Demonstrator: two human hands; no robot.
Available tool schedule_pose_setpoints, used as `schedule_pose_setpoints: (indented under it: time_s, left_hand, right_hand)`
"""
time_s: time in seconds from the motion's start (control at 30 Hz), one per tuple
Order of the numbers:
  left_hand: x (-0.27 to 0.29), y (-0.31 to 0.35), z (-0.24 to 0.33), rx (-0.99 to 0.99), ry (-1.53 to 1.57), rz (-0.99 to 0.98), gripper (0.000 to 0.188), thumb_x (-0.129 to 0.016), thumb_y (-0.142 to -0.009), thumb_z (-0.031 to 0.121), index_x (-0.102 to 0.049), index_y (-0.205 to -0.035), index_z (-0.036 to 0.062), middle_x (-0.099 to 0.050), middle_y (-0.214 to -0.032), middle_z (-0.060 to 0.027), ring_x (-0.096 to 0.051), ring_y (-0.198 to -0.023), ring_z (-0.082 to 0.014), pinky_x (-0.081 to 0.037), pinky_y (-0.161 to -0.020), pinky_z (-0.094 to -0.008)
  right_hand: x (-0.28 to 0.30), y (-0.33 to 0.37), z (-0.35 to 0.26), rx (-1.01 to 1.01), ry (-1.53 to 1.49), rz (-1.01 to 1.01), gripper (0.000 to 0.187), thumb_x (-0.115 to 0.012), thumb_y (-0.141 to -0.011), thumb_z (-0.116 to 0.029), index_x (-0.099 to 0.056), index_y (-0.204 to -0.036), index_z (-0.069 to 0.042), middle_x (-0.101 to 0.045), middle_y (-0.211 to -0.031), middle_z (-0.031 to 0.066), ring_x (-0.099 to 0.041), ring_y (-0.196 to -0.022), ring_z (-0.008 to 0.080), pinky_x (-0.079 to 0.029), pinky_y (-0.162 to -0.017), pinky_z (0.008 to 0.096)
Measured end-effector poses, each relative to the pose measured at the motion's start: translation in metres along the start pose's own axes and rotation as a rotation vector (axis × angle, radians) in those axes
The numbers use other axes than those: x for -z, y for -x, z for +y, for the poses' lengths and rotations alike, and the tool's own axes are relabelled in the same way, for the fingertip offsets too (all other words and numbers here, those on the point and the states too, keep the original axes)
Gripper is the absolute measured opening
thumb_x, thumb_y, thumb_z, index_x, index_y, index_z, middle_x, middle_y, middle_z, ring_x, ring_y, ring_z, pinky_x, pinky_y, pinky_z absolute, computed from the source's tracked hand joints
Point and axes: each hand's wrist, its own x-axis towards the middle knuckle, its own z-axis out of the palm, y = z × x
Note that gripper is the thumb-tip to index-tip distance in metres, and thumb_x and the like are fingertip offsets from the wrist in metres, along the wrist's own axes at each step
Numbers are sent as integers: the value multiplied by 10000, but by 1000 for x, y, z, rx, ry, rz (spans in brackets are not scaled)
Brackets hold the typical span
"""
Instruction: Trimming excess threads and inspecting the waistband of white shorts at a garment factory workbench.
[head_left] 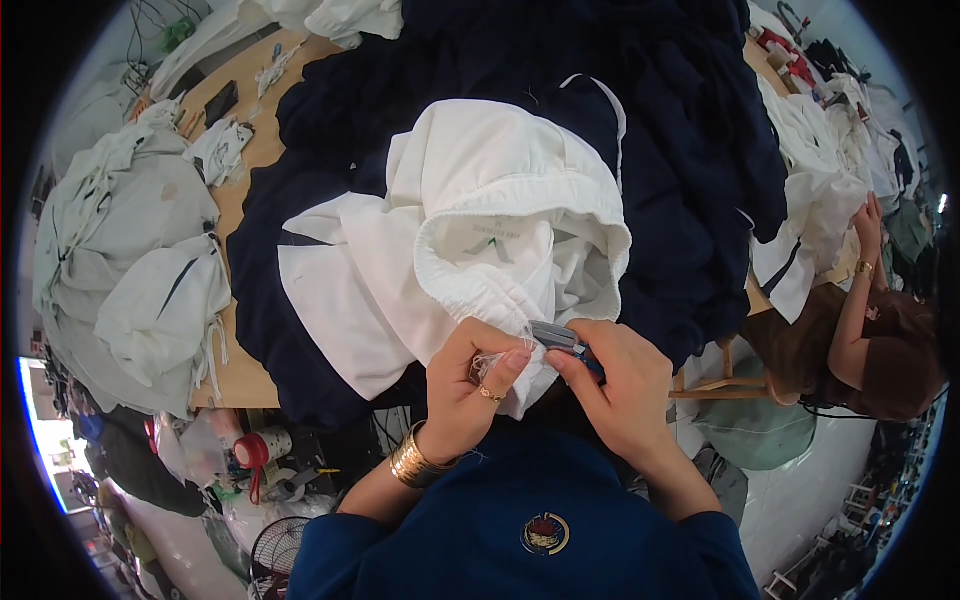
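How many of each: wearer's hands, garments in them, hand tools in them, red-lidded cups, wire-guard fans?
Wearer's hands: 2, left hand and right hand
Held garments: 1, white garment
Held tools: 1, gray hand tool
Cups: 1, red-lidded cup
Fans: 1, wire-guard fan
Total: 6

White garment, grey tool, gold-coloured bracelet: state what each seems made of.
White garment: matte cloth, by its soft folds and gathered edge; fibre unclear. Grey tool: probably metal, by its smooth sheen. Bracelet: polished, likely metal, by its bright highlights.
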Motion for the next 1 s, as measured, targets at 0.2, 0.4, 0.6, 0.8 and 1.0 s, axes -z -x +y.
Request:
schedule_pose_setpoints:
  time_s: [0.2, 0.4, 0.6, 0.8, 1.0]
  left_hand:
    - [-1, 0, 1, -12, -63, -11, 116, -649, -853, 103, -609, -908, 8, -626, -832, -48, -558, -729, -90, -430, -677, -213]
    - [1, 0, 1, 18, -103, -15, 127, -653, -854, 125, -620, -889, 9, -629, -796, -49, -560, -695, -94, -433, -647, -216]
    - [2, 0, 0, -28, -101, -14, 130, -657, -853, 133, -624, -885, 12, -628, -790, -51, -554, -685, -88, -429, -638, -214]
    - [2, 3, 1, 10, -76, -37, 122, -661, -848, 126, -629, -881, 13, -631, -789, -50, -558, -683, -88, -430, -634, -213]
    - [0, 3, 1, -1, -92, -60, 129, -656, -852, 132, -635, -891, 11, -633, -785, -49, -571, -686, -101, -438, -631, -219]
  right_hand:
    - [-2, -1, 0, 3, -28, 25, 236, -701, -775, -203, -607, -895, -24, -598, -710, 82, -560, -569, 232, -424, -507, 304]
    - [-5, -3, 2, 25, 11, 40, 222, -696, -779, -199, -610, -893, -29, -593, -696, 75, -558, -568, 226, -422, -504, 306]
    - [-6, -2, 2, 32, 3, 39, 207, -692, -782, -190, -611, -886, -30, -593, -692, 72, -562, -572, 225, -422, -508, 304]
    - [-8, -2, 1, 4, -16, 53, 207, -686, -787, -190, -604, -886, -28, -594, -700, 75, -563, -571, 228, -422, -507, 304]
    - [-10, -3, 2, 10, -12, 61, 206, -680, -793, -201, -602, -879, -31, -590, -696, 72, -559, -565, 227, -417, -502, 303]
